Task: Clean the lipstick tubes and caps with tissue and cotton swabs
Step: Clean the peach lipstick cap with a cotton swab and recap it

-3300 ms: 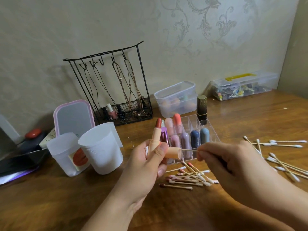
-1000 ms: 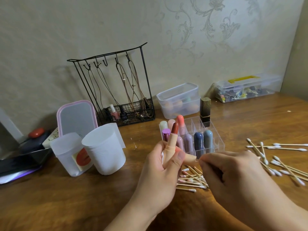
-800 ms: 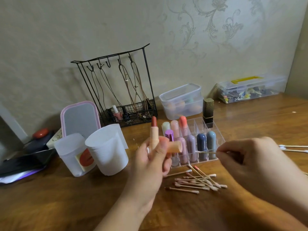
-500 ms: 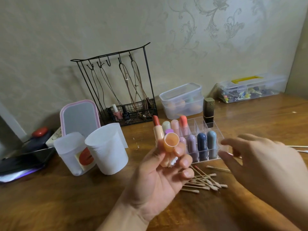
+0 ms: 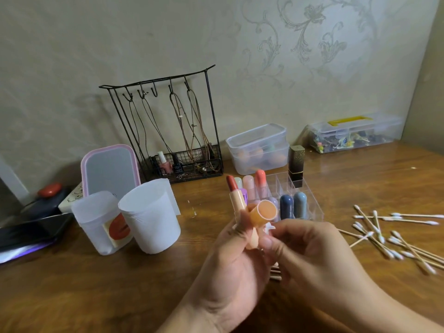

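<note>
The left hand [image 5: 236, 255] grips an open lipstick [image 5: 236, 199] and its cap [image 5: 263, 212]. The right hand [image 5: 310, 251] pinches a white tissue scrap [image 5: 268, 228]

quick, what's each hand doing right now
Left hand: holds the open lipstick and its peach cap.
Right hand: pinches a white tissue scrap beside the cap.

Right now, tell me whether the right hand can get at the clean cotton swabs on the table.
Probably yes. The clean cotton swabs lie scattered on the bare table just right of the right hand, with nothing between. Its fingers seem to pinch a bit of tissue, which might hinder a grab.
</note>
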Motion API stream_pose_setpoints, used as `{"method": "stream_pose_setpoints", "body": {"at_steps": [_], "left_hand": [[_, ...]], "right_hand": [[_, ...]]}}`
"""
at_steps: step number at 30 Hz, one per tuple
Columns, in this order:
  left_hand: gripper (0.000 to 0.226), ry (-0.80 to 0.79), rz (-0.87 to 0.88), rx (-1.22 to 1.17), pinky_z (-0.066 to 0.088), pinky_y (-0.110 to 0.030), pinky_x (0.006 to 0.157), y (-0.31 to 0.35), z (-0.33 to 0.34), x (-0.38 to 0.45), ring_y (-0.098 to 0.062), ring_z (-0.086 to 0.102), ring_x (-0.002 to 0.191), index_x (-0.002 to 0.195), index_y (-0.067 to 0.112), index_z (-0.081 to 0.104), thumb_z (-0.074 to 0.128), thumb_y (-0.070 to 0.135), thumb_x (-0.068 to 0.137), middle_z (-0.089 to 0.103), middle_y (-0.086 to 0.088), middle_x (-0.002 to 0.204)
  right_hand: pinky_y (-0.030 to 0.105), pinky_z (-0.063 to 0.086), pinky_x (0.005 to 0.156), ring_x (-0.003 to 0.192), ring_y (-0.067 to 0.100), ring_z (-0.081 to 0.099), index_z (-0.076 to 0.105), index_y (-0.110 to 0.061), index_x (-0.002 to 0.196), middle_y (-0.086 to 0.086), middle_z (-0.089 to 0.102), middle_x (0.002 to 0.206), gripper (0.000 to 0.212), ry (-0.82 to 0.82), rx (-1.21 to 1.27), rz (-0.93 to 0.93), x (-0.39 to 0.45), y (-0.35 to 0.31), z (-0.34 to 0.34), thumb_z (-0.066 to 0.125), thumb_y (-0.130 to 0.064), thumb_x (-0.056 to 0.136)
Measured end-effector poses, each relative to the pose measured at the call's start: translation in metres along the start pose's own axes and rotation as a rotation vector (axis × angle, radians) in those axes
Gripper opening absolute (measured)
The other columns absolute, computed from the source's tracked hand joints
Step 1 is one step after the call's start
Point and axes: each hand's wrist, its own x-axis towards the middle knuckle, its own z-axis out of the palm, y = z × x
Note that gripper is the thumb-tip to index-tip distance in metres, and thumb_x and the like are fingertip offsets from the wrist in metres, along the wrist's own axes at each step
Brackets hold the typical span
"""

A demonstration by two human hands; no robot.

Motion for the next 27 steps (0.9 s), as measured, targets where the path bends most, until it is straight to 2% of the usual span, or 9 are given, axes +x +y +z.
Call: {"method": "stream_pose_setpoints", "body": {"at_steps": [4, 8, 12, 14, 16, 19, 23, 25, 27], "left_hand": [[0.046, 0.012, -0.058, -0.062, 0.054, -0.034, 0.08, 0.003, 0.0, -0.001, -0.024, 0.065, 0.091, 0.114, 0.002, 0.059, 0.029, 0.034, 0.103, 0.066, -0.01, 0.101], [0.042, 0.219, 0.042, -0.076, 0.055, -0.034, 0.07, 0.006, -0.004, 0.002, -0.021, 0.065, 0.085, 0.089, 0.007, 0.072, 0.039, 0.03, 0.099, 0.067, -0.005, 0.086], [0.03, 0.334, 0.065, -0.012, 0.037, -0.044, 0.085, 0.013, -0.009, 0.005, -0.022, 0.051, 0.085, 0.088, 0.008, 0.071, 0.055, 0.034, 0.091, 0.066, -0.009, 0.089], [0.03, 0.34, 0.045, 0.044, 0.039, -0.046, 0.083, 0.011, -0.009, 0.006, -0.029, 0.049, 0.096, 0.099, 0.006, 0.067, 0.058, 0.033, 0.091, 0.062, -0.016, 0.106], [0.031, 0.331, 0.048, 0.08, 0.046, -0.039, 0.076, 0.008, -0.006, 0.004, -0.027, 0.054, 0.088, 0.101, 0.005, 0.069, 0.056, 0.03, 0.088, 0.063, -0.017, 0.107], [0.033, 0.318, 0.063, 0.135, 0.05, -0.031, 0.065, 0.01, 0.002, 0.002, -0.018, 0.053, 0.066, 0.096, 0.002, 0.072, 0.055, 0.027, 0.083, 0.067, -0.009, 0.08], [0.034, 0.354, 0.071, 0.165, 0.051, -0.029, 0.063, 0.011, 0.003, 0.002, -0.018, 0.054, 0.065, 0.101, 0.0, 0.07, 0.053, 0.026, 0.088, 0.065, -0.017, 0.092], [0.033, 0.357, 0.076, 0.186, 0.051, -0.029, 0.064, 0.011, 0.003, 0.001, -0.017, 0.055, 0.064, 0.098, 0.0, 0.071, 0.053, 0.026, 0.088, 0.066, -0.016, 0.088], [0.03, 0.368, 0.08, 0.195, 0.052, -0.029, 0.063, 0.012, 0.005, 0.0, -0.018, 0.057, 0.064, 0.096, 0.002, 0.071, 0.054, 0.025, 0.087, 0.066, -0.015, 0.083]], "right_hand": [[0.03, 0.043, 0.049, 0.05, 0.003, 0.049, 0.071, -0.02, 0.078, 0.001, 0.061, 0.056, 0.019, -0.071, -0.006, 0.024, 0.0, 0.0, 0.0, 0.066, -0.036, 0.087], [0.024, 0.042, 0.051, 0.053, 0.001, 0.049, 0.065, -0.019, 0.074, 0.004, 0.06, 0.062, 0.02, -0.02, -0.128, -0.041, -0.003, 0.0, 0.0, 0.065, -0.034, 0.086], [0.029, 0.046, 0.042, 0.052, 0.021, 0.062, 0.06, -0.01, 0.066, 0.012, 0.065, 0.061, 0.021, 0.047, 0.296, 0.072, 0.0, -0.008, -0.01, 0.067, -0.01, 0.085], [0.032, 0.047, 0.038, 0.049, 0.034, 0.059, 0.056, -0.005, 0.072, 0.018, 0.061, 0.06, 0.024, 0.098, 0.476, 0.111, 0.003, -0.008, -0.016, 0.059, 0.015, 0.085], [0.033, 0.049, 0.04, 0.047, 0.035, 0.057, 0.06, -0.005, 0.084, 0.02, 0.061, 0.064, 0.027, 0.127, 0.516, 0.106, 0.006, -0.007, -0.018, 0.055, 0.022, 0.081], [0.031, 0.053, 0.047, 0.049, 0.029, 0.06, 0.075, -0.012, 0.084, 0.018, 0.067, 0.066, 0.033, 0.134, 0.49, 0.062, 0.007, -0.006, -0.018, 0.059, 0.017, 0.081], [0.029, 0.054, 0.052, 0.055, 0.03, 0.061, 0.078, -0.009, 0.083, 0.024, 0.066, 0.067, 0.026, 0.117, 0.581, 0.048, 0.009, -0.002, -0.023, 0.063, 0.011, 0.076], [0.032, 0.055, 0.057, 0.062, 0.033, 0.06, 0.075, 0.001, 0.091, 0.032, 0.066, 0.078, 0.025, 0.02, 0.737, 0.035, 0.01, 0.001, -0.028, 0.069, -0.005, 0.068], [0.031, 0.055, 0.06, 0.066, 0.032, 0.06, 0.073, 0.003, 0.092, 0.03, 0.066, 0.087, 0.047, -0.02, 0.735, -0.004, 0.01, 0.002, -0.031, 0.086, -0.03, 0.061]]}}
